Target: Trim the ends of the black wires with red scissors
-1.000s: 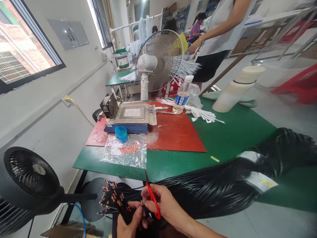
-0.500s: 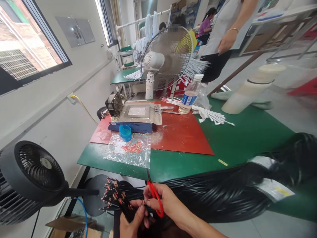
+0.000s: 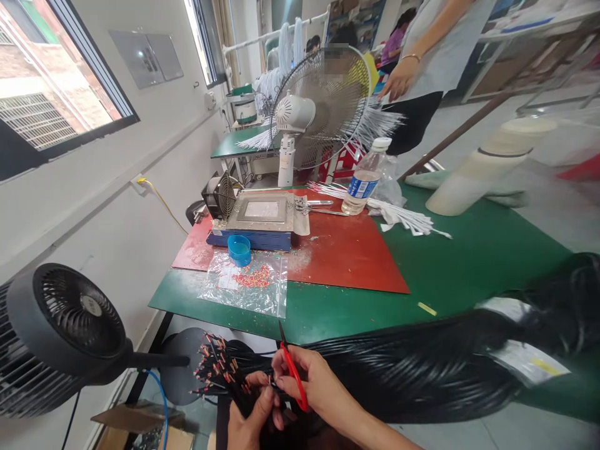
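My left hand (image 3: pixel 255 406) is closed round a bundle of black cables (image 3: pixel 229 381) whose stripped ends fan out in red and copper tips. In my right hand (image 3: pixel 309 381) is a pair of red-handled scissors (image 3: pixel 294 372), dark blades pointing up and away. The right thumb and fingertips pinch close to the left fingertips, at what seems to be a single cable end; the exact grip is too small to make out. Black cable lengths (image 3: pixel 398 362) run from the bundle to the right across the green table (image 3: pixel 356 309).
A blue solder-pot-like heater (image 3: pixel 262 215) sits on a red mat (image 3: pixel 347 250). Nearby are a blue cup (image 3: pixel 239 250), a plastic bag with red scraps (image 3: pixel 253 287) and a bottle (image 3: pixel 363 178). A black fan (image 3: pixel 70 337) stands left, a white fan (image 3: pixel 295 115) behind; a co-worker's hand (image 3: pixel 400 76) shows beyond.
My hands hold nearly the same pose at the cable ends. The view has shifted slightly, and the co-worker's hand beyond the fan has moved left and up.
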Demonstrator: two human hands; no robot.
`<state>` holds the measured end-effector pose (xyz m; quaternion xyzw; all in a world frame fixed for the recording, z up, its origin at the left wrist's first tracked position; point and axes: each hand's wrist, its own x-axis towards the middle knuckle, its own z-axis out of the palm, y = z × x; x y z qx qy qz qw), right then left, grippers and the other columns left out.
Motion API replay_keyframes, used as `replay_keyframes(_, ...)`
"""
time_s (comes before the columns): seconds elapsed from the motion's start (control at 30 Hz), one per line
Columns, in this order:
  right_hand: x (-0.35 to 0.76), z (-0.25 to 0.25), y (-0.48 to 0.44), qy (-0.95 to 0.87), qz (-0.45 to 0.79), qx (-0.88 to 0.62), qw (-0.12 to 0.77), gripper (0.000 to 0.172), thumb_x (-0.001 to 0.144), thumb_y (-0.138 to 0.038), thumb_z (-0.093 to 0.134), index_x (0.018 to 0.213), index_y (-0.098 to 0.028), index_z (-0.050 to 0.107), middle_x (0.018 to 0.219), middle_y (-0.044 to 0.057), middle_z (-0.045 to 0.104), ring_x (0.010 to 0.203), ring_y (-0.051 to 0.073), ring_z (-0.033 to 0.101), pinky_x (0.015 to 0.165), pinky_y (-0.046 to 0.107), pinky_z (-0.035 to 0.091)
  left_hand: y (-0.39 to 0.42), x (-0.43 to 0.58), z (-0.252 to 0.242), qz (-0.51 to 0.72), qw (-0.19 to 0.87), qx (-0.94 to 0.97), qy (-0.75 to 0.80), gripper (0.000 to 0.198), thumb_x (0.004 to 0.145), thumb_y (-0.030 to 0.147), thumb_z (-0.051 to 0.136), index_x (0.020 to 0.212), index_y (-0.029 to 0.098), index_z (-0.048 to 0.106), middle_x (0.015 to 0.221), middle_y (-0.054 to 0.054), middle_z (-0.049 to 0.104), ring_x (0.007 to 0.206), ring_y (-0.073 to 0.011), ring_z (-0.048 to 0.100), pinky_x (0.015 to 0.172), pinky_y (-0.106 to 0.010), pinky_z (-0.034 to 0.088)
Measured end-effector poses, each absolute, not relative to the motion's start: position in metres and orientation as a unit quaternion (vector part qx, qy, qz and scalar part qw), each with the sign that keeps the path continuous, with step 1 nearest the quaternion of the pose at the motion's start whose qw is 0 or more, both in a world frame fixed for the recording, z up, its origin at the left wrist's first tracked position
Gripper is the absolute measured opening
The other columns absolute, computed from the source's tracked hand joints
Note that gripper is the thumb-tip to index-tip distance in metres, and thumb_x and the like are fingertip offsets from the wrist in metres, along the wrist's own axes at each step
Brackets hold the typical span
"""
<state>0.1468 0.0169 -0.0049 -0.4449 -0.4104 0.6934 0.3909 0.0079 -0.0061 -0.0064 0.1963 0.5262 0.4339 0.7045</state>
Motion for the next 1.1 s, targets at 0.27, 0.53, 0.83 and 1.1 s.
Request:
replay_keyframes(0.27, 0.148, 0.011, 0.016, -0.462, 0.65, -0.468, 0.38, 0.017, 0.078, -0.032, 0.054, 0.085, -0.017, 0.052, 0.07, 0.0, 0.059, 0.054, 0.013, 0.059, 0.048, 0.021, 0.046, -0.001, 0.006, -0.006, 0.41, 0.688, 0.228, 0.553, 0.043, 0.055, 0.04, 0.073, 0.083, 0.009, 0.063, 0.044, 0.0, 0.057, 0.039, -0.007, 0.049, 0.042, -0.019, 0.031)
replay_keyframes(0.53, 0.153, 0.01, 0.019, -0.601, 0.493, -0.505, 0.376, 0.007, 0.079, -0.02, 0.052, 0.082, -0.018, 0.058, 0.074, 0.0, 0.06, 0.063, 0.012, 0.057, 0.062, 0.021, 0.044, -0.001, 0.006, -0.008, 0.399, 0.697, 0.237, 0.546, 0.03, 0.059, 0.039, 0.07, 0.058, 0.012, 0.059, 0.039, 0.001, 0.053, 0.036, -0.0056, 0.045, 0.041, -0.018, 0.03)
replay_keyframes(0.83, 0.157, 0.015, 0.028, -0.657, 0.463, -0.46, 0.377, 0.009, 0.08, -0.022, 0.052, 0.078, -0.016, 0.058, 0.072, 0.001, 0.059, 0.066, 0.012, 0.052, 0.062, 0.022, 0.039, -0.001, 0.004, -0.013, 0.404, 0.72, 0.223, 0.519, 0.026, 0.061, 0.037, 0.068, 0.063, 0.013, 0.057, 0.037, 0.005, 0.047, 0.031, -0.0018, 0.035, 0.04, -0.018, 0.023)
replay_keyframes(1.1, 0.155, 0.006, 0.029, -0.462, 0.665, -0.434, 0.395, 0.028, 0.066, -0.028, 0.068, 0.089, -0.016, 0.058, 0.085, 0.001, 0.063, 0.061, 0.01, 0.053, 0.056, 0.02, 0.042, -0.002, 0.002, -0.009, 0.409, 0.689, 0.253, 0.542, 0.028, 0.063, 0.038, 0.067, 0.057, 0.014, 0.054, 0.035, 0.006, 0.043, 0.033, -0.0024, 0.035, 0.041, -0.019, 0.023)
